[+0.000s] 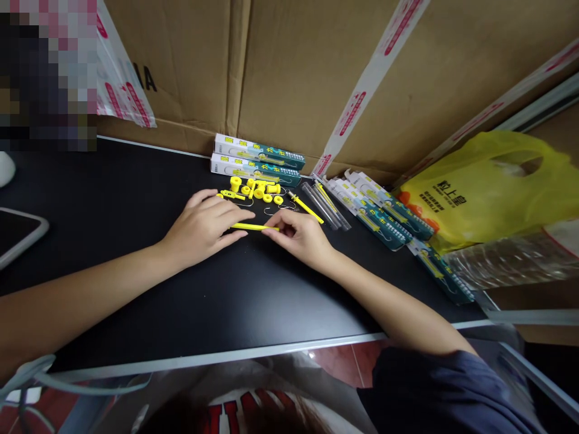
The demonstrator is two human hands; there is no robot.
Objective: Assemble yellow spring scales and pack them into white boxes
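A thin yellow plastic rod (249, 226) lies level between my two hands, just above or on the black table. My left hand (205, 223) is closed on its left end, palm down, with the thumb below. On the other end, my right hand (296, 235) pinches the rod between thumb and fingers. Beyond them lies a heap of small yellow plastic parts (259, 189), caps and spools, with metal hooks (271, 211) beside it. Another yellow rod with a metal spring end (307, 208) rests right of the heap, next to clear plastic tubes (323, 206).
Two narrow printed boxes (257, 170) lie at the back against a large cardboard box (289, 72). More such boxes (380, 211) lie at the right, near a yellow plastic bag (493, 187) and clear packaging (511, 262). A phone (20, 235) lies at the left edge.
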